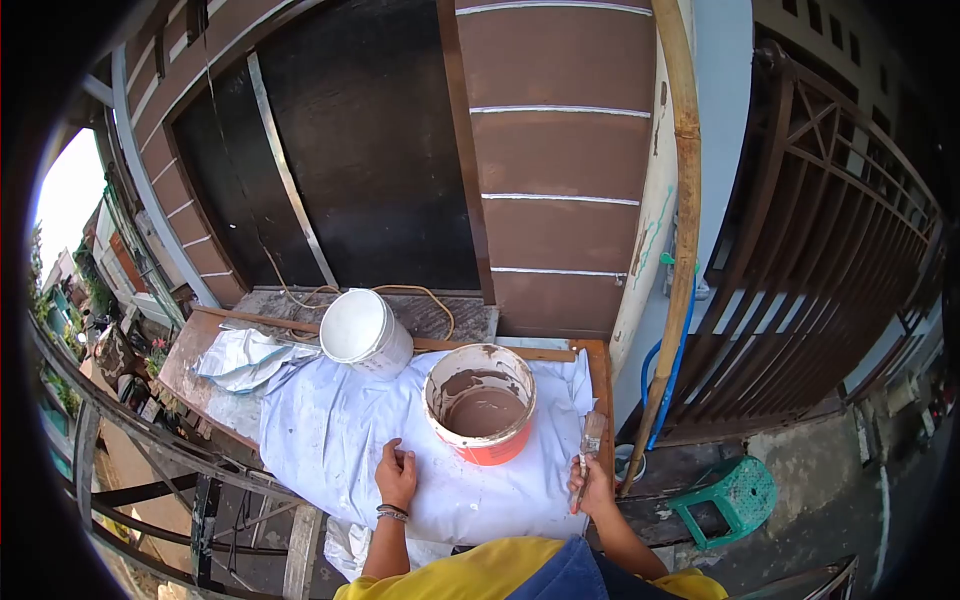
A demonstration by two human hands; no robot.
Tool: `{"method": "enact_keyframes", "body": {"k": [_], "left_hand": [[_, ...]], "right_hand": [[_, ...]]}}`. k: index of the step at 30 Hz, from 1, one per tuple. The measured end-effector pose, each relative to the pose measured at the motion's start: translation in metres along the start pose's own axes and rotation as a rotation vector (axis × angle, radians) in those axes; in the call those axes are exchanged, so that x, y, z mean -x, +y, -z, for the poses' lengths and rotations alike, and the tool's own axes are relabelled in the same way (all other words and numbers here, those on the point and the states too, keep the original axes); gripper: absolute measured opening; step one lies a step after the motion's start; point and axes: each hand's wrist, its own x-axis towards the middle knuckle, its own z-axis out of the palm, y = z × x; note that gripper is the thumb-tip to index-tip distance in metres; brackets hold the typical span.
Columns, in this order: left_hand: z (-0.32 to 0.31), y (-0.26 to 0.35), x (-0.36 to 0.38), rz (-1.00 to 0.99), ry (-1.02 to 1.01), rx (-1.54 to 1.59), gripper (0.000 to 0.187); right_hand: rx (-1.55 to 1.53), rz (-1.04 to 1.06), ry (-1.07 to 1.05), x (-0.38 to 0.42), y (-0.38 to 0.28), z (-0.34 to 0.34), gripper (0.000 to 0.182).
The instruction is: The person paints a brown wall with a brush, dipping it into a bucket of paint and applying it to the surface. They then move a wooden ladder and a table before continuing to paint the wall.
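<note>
Paintbrush [593, 432] clasped in the right hand [590, 484], off to the right of the paint bucket [497, 452].
Long axis pointing away from the body, bristles at the far end, with the bucket's brown paint [485, 412] across to the left; right fingers closed around the handle. Nearer to the bucket, at its near left side, the left hand [397, 476], fingers loosely curled, nothing seen in them, contact with the white sheet [330, 430] below hard to tell. Farther back, a white bucket [388, 355].
</note>
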Motion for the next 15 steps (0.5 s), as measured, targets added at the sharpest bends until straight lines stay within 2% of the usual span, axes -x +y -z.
{"method": "enact_keyframes", "body": {"k": [4,7,15], "left_hand": [[-0.007,0.008,0.004,-0.144,0.009,-0.218,0.036],[-0.003,0.014,0.004,-0.054,-0.004,-0.167,0.039],[-0.001,0.01,0.005,-0.019,-0.034,-0.179,0.042]], "right_hand": [[0.042,0.006,0.009,-0.001,0.001,0.003,0.03],[0.052,0.013,0.009,-0.003,0.001,0.003,0.031],[0.125,0.027,0.029,-0.006,-0.001,0.002,0.032]]}}
